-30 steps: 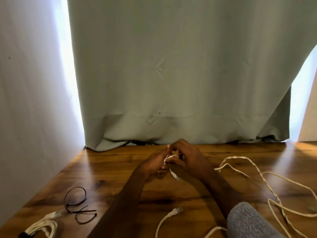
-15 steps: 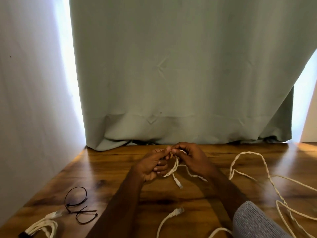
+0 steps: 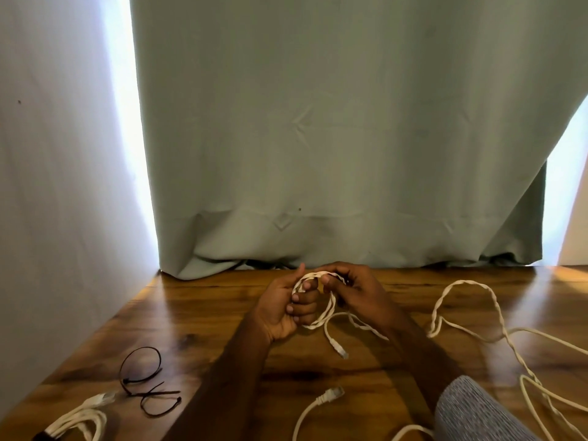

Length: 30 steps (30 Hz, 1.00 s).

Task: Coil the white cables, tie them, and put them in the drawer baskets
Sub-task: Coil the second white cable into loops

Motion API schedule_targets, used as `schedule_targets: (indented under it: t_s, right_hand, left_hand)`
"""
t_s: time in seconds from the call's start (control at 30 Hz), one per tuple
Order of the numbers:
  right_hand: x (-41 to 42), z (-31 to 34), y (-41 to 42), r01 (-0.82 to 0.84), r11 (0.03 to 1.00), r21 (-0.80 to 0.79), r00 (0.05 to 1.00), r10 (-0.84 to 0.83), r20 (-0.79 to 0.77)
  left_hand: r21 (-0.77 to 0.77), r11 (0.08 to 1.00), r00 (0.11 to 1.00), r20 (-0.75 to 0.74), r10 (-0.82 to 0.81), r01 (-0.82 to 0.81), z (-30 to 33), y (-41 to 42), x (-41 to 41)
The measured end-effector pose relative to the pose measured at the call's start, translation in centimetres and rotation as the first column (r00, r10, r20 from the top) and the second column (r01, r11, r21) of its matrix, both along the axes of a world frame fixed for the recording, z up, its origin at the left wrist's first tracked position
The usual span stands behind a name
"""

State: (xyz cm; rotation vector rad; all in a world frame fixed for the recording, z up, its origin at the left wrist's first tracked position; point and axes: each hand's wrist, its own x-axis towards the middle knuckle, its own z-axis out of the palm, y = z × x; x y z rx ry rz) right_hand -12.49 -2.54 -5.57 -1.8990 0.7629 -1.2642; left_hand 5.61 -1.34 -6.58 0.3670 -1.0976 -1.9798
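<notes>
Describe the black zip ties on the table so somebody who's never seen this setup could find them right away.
Start at the wooden table and go to its near left corner, by the white wall. The black zip ties lie flat there in thin open loops, just right of a bundled white cable. They are the only black, thin loops; everything else nearby is white cord.

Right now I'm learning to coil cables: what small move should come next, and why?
Probably draw another loop into the left hand with the right hand: the coil holds few turns, and much white cable lies loose on the table.
</notes>
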Motion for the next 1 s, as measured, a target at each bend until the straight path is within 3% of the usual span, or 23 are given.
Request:
schedule_targets:
  t_s: [0.17,0.33,0.47,0.53,0.63,0.77,0.87,1.0]
  right_hand:
    - [0.3,-0.4,-0.4,0.039,0.998,-0.053,0.999,-0.04,-0.017]
    - [0.6,-0.9,-0.6,0.039,0.999,-0.016,0.999,-0.039,0.026]
    - [0.2,-1.3,-0.3,0.028,0.997,-0.074,0.999,-0.026,0.024]
    - [0.0,-1.5,-0.1,0.066,0.992,-0.105,0.991,-0.078,-0.107]
    - [0.1,-1.4,-0.2,0.181,0.925,-0.333,0.823,-0.328,-0.464]
    - [0.8,-1.5,-0.3,0.144,0.853,-0.502,0.533,-0.494,-0.687]
    - [1.4,-1.3,0.4,0.096,0.841,-0.532,0.391,-0.523,-0.757]
    - [2.1,-0.9,1.5,0.059,0.788,-0.613,0.339,-0.593,-0.73]
  left_hand:
    - [0.023,0.998,0.998,-0.027,-0.065,0.065,-0.3,-0.1,0.2]
    - [0.022,1.0,1.0,0.003,-0.01,0.01,-0.1,-0.1,-0.2]
    - [-0.016,0.998,0.978,-0.197,-0.065,0.063,0.2,-0.6,0.0]
    - [-0.063,0.992,0.935,-0.332,-0.122,0.107,0.5,-1.3,0.7]
    - [-0.082,0.996,0.916,-0.397,-0.06,0.03,0.6,-1.5,1.5]
    - [-0.055,0.992,0.913,-0.4,0.078,-0.109,0.4,-1.1,2.0]
    - [-0.019,0.986,0.909,-0.391,0.145,-0.166,0.4,-1.3,1.9]
    - [0.035,0.961,0.862,-0.432,0.263,-0.276,0.9,-0.9,1.8]
